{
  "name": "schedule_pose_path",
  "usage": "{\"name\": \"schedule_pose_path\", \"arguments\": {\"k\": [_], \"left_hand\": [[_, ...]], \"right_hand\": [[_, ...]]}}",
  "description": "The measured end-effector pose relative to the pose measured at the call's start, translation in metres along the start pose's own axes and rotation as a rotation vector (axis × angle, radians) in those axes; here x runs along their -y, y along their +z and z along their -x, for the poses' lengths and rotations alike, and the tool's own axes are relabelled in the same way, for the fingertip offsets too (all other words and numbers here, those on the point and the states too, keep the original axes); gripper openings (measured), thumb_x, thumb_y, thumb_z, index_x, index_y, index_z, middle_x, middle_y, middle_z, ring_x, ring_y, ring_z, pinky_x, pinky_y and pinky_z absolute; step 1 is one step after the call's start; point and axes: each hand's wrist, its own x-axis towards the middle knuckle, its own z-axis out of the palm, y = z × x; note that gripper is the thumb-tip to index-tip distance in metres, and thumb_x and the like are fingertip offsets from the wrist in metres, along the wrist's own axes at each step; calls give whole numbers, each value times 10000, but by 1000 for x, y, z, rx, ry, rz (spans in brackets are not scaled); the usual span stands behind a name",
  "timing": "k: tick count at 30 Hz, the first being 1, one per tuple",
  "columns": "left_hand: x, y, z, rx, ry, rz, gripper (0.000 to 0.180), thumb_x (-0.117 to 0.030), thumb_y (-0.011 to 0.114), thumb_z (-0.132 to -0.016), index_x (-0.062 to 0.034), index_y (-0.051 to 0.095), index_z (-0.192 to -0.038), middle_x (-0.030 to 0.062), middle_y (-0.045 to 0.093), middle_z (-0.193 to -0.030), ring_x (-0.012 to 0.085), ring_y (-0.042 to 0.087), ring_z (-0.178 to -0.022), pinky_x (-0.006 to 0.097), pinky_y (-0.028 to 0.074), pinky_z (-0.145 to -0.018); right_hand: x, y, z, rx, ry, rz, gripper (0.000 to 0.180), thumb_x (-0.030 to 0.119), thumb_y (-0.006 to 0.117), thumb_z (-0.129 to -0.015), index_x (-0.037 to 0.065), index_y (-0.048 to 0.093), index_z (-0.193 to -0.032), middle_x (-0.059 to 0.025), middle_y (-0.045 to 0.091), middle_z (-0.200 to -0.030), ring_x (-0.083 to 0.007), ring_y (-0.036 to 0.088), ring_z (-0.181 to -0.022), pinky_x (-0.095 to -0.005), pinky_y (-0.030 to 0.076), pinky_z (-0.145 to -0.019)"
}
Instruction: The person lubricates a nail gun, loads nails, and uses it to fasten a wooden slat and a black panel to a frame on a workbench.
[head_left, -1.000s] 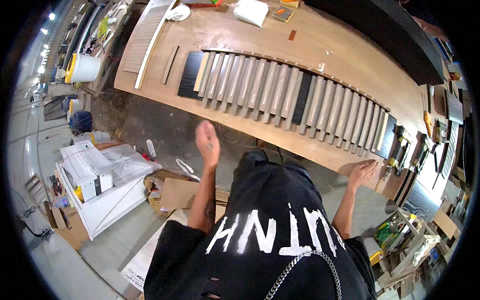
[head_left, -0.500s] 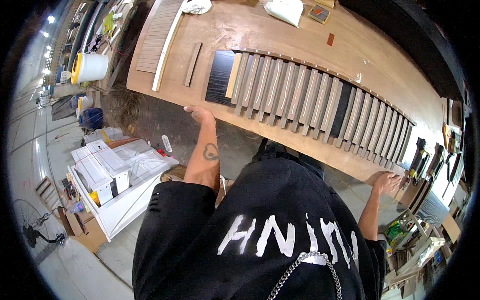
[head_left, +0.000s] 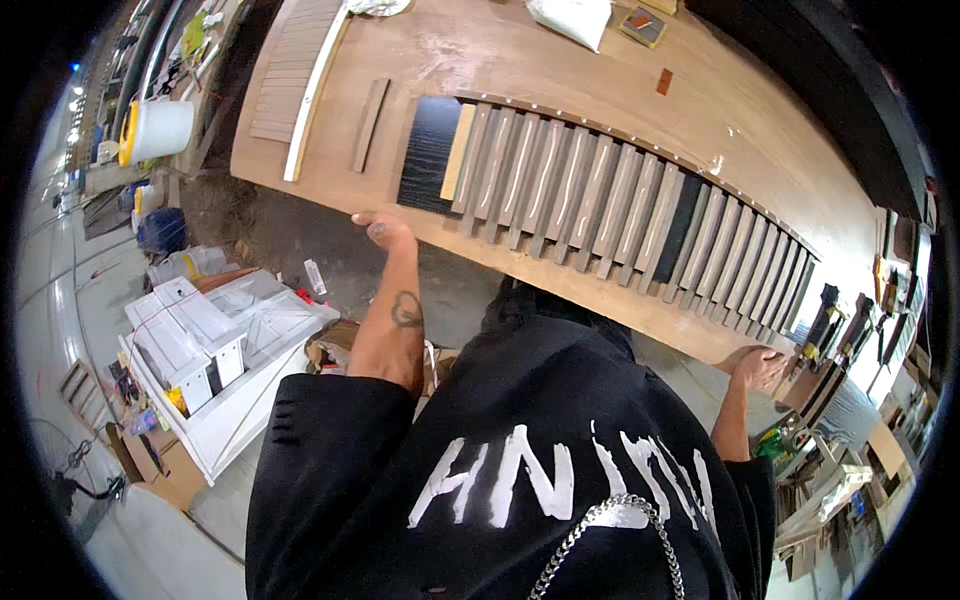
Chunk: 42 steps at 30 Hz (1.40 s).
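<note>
Unclenched and empty, my left hand [head_left: 387,233] and right hand [head_left: 762,370] sit below the grey-brown wooden strips [head_left: 628,215], right of frame centre; seemingly a checking pause, the next move calling for careful fingers.

Pale floor [head_left: 222,515], small bright lights [head_left: 77,90] upper left

Slats [head_left: 628,212] lie on the table [head_left: 560,72], right of a strip [head_left: 370,125].

Fisheye distortion bows the tabletop [head_left: 765,190] edge; corners fall black. Small lamps [head_left: 76,90] glow upper left. Sheen marks the black panel [head_left: 428,155]. Floor [head_left: 290,225] beyond the near edge is dim.
</note>
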Motion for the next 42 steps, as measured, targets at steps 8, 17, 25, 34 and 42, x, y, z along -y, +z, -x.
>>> {"name": "schedule_pose_path", "arguments": {"k": [8, 17, 25, 34, 42], "left_hand": [[14, 8, -20, -67, 37, -34, 950, -584, 97, -977, 275, 457, -1168, 404, 503, -1219, 449, 496, -1197, 475, 386, -1043], [30, 8, -54, -31, 38, -118, 888, -574, 182, -982, 235, 495, -1172, 333, 565, -1197, 369, 561, -1166, 433, 457, -1001], [12, 8, -35, 0, -22, -100, 870, -549, 146, -984, 239, 451, -1197, 318, 534, -1222, 402, 510, -1176, 438, 396, -1038], [8, 0, -56, 78, 7, -21, 777, -585, 162, -977, 111, 501, -1041, 217, 517, -983, 315, 468, -904, 413, 360, -792], [12, 4, -46, 259, -43, 148, 722, -618, 176, -970, -2, 546, -903, 126, 501, -772, 238, 431, -662, 392, 328, -573]], "right_hand": [[1, 2, 4, -54, -13, -28, 535, 351, 328, -986, 28, 433, -1400, -163, 375, -1483, -302, 341, -1376, -403, 252, -1140], [10, -2, 9, -57, -18, -1, 507, 329, 350, -989, 41, 440, -1397, -156, 384, -1477, -303, 330, -1381, -438, 265, -1132], [21, -15, 17, -61, 49, -32, 541, 343, 352, -982, 41, 385, -1429, -121, 347, -1508, -267, 286, -1409, -424, 189, -1161], [36, -23, 21, -58, 80, -68, 519, 296, 384, -969, 32, 405, -1415, -113, 347, -1509, -245, 273, -1416, -428, 175, -1164], [29, -24, 16, -100, 93, -152, 482, 243, 422, -964, 31, 422, -1397, -130, 355, -1498, -258, 256, -1419, -443, 159, -1164]]}}
